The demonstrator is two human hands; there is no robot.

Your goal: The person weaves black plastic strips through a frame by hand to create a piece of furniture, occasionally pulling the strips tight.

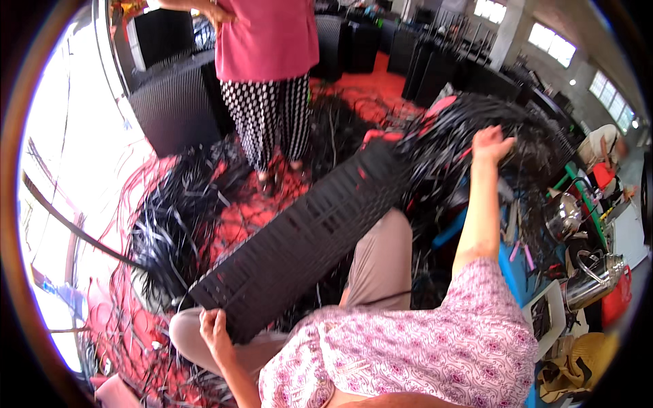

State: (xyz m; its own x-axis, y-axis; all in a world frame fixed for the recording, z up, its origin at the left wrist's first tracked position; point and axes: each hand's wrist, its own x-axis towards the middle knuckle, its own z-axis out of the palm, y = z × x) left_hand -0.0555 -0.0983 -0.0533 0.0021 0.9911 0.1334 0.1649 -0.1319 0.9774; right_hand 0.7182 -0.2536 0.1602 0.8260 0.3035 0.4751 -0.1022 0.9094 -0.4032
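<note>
Red floor (381, 81), seemingly strewn black strips (170, 224)

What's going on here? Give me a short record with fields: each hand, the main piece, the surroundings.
Left hand: left hand grips the near end of the woven black panel.
Right hand: right hand is raised into the loose black strips, fingers closed on some.
Main piece: long woven panel lying across the lap.
Surroundings: standing person in a pink top; metal pots at right.
</note>
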